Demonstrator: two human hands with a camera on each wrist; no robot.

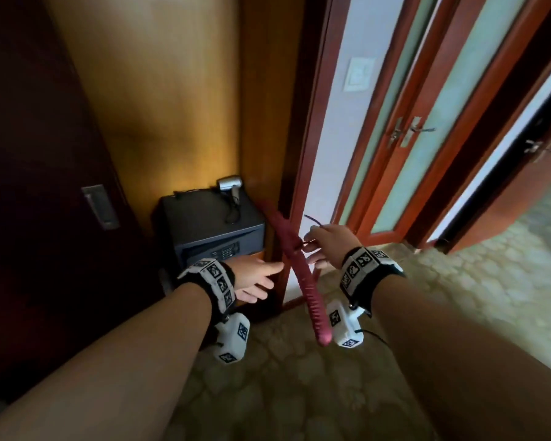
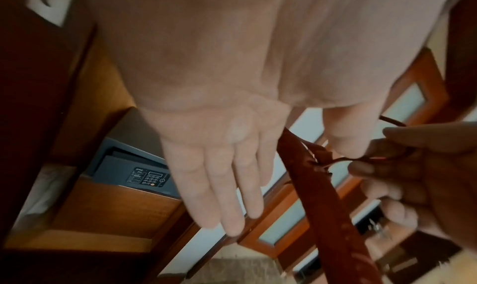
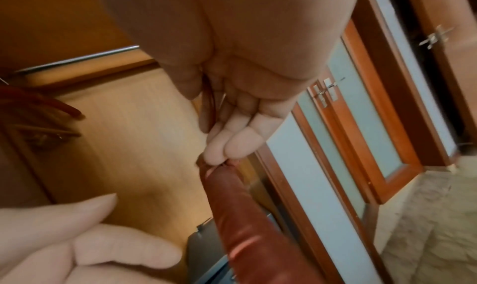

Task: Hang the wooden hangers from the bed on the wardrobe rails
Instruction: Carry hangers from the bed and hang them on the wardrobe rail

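Observation:
A dark red hanger [image 1: 299, 275] hangs slantwise in the air in front of the open wardrobe; its red body [image 2: 333, 213] and its near end [image 3: 247, 237] show in both wrist views. My right hand [image 1: 325, 246] pinches its thin metal hook [image 1: 312, 221] close to the body. My left hand [image 1: 258, 275] is beside the hanger on its left, fingers [image 2: 227, 194] straight and spread, holding nothing. The wardrobe rail [image 3: 77, 61] shows in the right wrist view, with several red hangers [image 3: 38, 103] hanging on it at the far left.
A dark safe [image 1: 209, 227] with a keypad stands on the wardrobe shelf, a hair dryer [image 1: 231, 184] on top. The dark sliding wardrobe door [image 1: 45, 154] is at left. Red-framed glass doors [image 1: 411, 128] stand at right, over patterned carpet [image 1: 427, 297].

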